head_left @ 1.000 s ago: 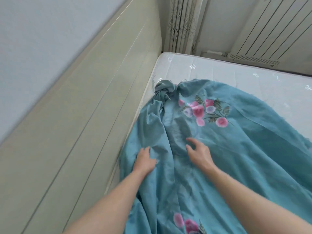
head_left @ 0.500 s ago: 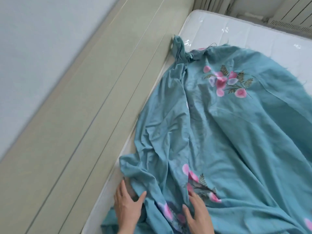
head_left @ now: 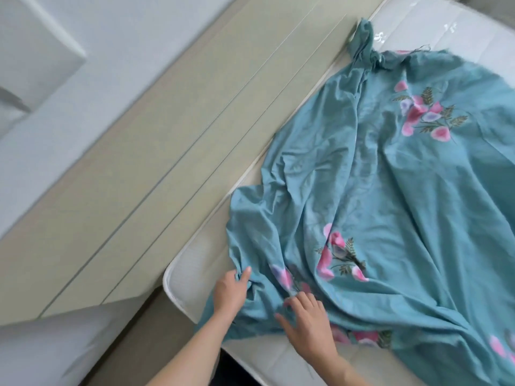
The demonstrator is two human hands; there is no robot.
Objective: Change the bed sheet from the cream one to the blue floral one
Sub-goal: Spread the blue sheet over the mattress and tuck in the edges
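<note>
Head view looks down on a bare white mattress (head_left: 195,263) set against a beige panelled headboard (head_left: 172,140). Spread over most of the mattress lies the blue floral sheet (head_left: 390,190), rumpled, with pink flower prints; one twisted corner (head_left: 363,43) reaches the far edge by the headboard, and the near corner of the mattress shows uncovered. Left hand (head_left: 230,292) pinches a bunched fold at the sheet's near edge. Right hand (head_left: 309,324) rests on the cloth just beside it, fingers spread and relaxed, holding nothing.
</note>
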